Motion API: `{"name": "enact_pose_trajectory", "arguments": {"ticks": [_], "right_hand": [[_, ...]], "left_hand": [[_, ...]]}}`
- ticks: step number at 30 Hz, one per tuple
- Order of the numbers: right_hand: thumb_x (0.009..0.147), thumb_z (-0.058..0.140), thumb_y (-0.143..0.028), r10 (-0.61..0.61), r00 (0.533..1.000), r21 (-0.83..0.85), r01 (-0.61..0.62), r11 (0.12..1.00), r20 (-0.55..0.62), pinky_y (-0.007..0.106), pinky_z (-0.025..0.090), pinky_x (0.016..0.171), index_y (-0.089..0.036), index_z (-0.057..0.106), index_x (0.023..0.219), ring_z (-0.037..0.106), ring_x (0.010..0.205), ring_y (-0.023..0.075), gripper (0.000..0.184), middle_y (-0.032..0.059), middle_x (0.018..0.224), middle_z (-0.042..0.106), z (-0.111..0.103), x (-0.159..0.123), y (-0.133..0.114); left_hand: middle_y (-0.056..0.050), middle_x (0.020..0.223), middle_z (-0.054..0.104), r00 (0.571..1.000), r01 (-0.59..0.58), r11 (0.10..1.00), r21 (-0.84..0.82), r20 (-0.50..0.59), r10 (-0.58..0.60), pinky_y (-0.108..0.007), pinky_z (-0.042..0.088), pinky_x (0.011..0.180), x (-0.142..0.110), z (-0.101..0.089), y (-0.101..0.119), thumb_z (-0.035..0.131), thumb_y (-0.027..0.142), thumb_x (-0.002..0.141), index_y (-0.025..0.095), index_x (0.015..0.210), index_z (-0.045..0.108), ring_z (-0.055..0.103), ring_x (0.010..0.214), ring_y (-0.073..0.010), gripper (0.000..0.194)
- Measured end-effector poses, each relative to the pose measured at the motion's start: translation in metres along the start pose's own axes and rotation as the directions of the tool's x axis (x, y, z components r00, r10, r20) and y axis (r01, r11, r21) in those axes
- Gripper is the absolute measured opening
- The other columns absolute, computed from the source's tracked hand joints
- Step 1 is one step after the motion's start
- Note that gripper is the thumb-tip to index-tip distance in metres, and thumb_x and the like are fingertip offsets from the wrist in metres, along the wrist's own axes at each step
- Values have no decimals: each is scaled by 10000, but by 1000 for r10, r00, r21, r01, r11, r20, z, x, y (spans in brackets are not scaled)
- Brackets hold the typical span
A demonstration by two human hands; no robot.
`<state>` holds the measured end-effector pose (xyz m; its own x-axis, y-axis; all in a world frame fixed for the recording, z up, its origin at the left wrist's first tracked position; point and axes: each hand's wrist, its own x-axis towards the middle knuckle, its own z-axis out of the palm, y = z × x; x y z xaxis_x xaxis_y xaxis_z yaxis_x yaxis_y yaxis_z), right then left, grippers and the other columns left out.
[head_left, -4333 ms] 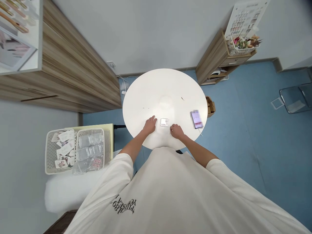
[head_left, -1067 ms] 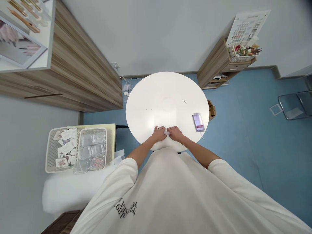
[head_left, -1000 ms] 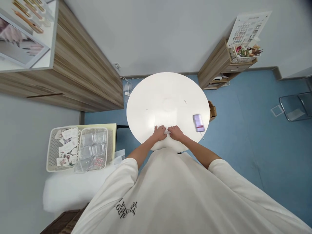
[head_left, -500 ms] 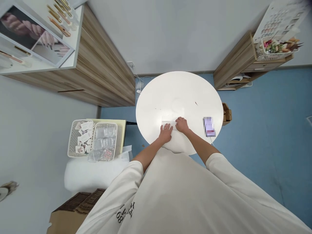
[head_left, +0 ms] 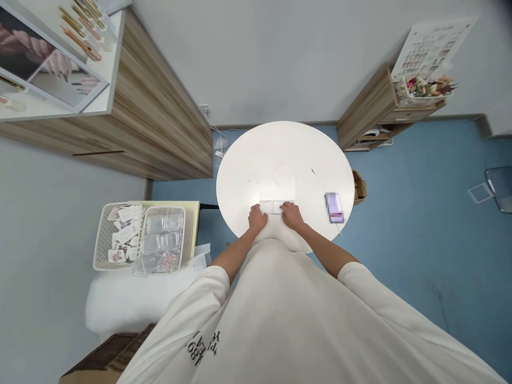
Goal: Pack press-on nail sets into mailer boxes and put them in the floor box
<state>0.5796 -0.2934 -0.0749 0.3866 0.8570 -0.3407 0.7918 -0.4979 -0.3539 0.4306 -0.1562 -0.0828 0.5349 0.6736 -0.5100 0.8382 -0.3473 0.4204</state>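
A flat white folded sheet, perhaps paper, lies at the near side of the round white table. At its left end my left hand has curled fingers gripping the edge, with the thumb on the near side. My right hand holds the right part, its fingertips resting on top of the sheet. Both hands stay low against the tabletop. Just beyond the strip, a faint pale rectangle shows on the table; I cannot tell whether it is part of the same sheet.
A phone with a cable lies toward the table's right edge. To the left, white baskets hold printed cards and clear plastic boxes. Wooden cabinets stand at the back left and back right. A cardboard box sits on the floor at right.
My left hand has slid left from lying spread on the strip to its left end. My right hand has shifted slightly nearer, and more of the white sheet shows between the hands.
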Motion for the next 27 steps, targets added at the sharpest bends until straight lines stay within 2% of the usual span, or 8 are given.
{"name": "enact_pose_trajectory", "arguments": {"ticks": [4, 10, 14, 19, 23, 27], "right_hand": [[956, 436, -154, -9, 996, -15, 10, 1000, 92, 422, 387, 1050, -173, 578, 1399, 479, 1266, 295, 466, 149, 1440, 520, 1, -11, -9], [955, 463, -188, 37, 980, -63, -25, 998, 196, 429, 419, 1049, -192, 549, 1432, 484, 1307, 298, 484, 133, 1498, 489, -2, -7, -15], [949, 470, -194, 45, 971, -98, -23, 995, 234, 424, 446, 1024, -182, 527, 1448, 489, 1307, 302, 503, 138, 1514, 473, -4, -4, -16], [946, 475, -198, 46, 965, -113, -17, 993, 259, 423, 449, 1029, -173, 500, 1467, 474, 1324, 304, 523, 140, 1526, 456, -7, -4, -18], [945, 485, -208, 48, 960, -126, -13, 992, 277, 437, 448, 1036, -179, 483, 1481, 442, 1353, 311, 537, 146, 1558, 416, -7, -6, -20], [934, 490, -194, 37, 958, -117, -3, 993, 284, 457, 428, 1068, -162, 409, 1539, 364, 1423, 322, 611, 156, 1615, 345, -3, -12, -20]], "left_hand": [[-190, 1411, 497, 981, 193, 963, -188, 42, -189, -419, 509, 935, 16, -5, -2, 561, 307, 915, 215, 1331, 402, 600, 1225, -321, 456], [-188, 1347, 547, 952, 300, 861, -411, 76, -296, -365, 546, 818, 37, 1, -3, 659, 274, 821, 205, 1290, 424, 650, 1127, -283, 529], [-133, 1160, 650, 967, 255, 846, -468, 99, -237, -347, 544, 722, 45, 8, -7, 698, 309, 786, 214, 1265, 446, 682, 1024, -274, 550], [-68, 1022, 679, 968, 231, 875, -426, 195, -160, -307, 523, 728, 45, 10, -7, 694, 372, 822, 212, 1036, 538, 683, 926, -217, 310], [-18, 921, 662, 983, 167, 879, -446, 141, -115, -284, 508, 749, 41, 11, 1, 657, 332, 848, 217, 911, 553, 658, 864, -172, 167], [-13, 930, 666, 994, 78, 885, -459, 102, -35, -287, 507, 780, 37, 16, 18, 633, 256, 838, 214, 929, 576, 646, 858, -163, 115]]}}
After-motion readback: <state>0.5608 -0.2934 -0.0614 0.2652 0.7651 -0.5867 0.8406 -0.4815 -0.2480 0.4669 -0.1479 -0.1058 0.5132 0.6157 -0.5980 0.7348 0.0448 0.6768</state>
